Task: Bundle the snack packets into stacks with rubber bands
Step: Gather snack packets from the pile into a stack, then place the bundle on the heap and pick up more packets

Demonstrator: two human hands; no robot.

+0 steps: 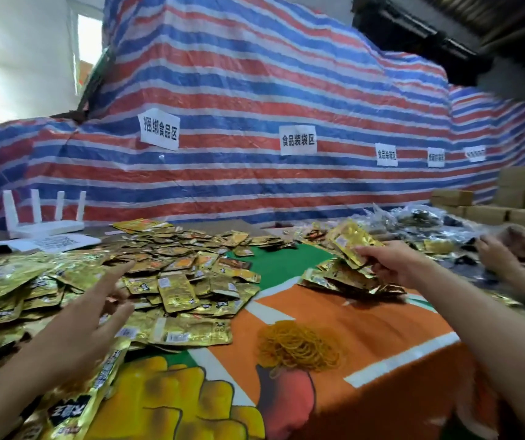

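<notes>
The worktop [366, 328] carries a wide, loose heap of snack packets [175, 281] along its left side, reaching toward the far edge. My left fingers [118, 274] hover spread and straight over that heap, holding nothing. My right fingers [378, 265] pinch a small stack [350, 242] by its lower end, above more packets near the right edge. The rubber bands [299, 346] lie tangled near the front edge. The foil pouches look light, slick and floppy, so I judge a firm pinch across the flat middle best.
</notes>
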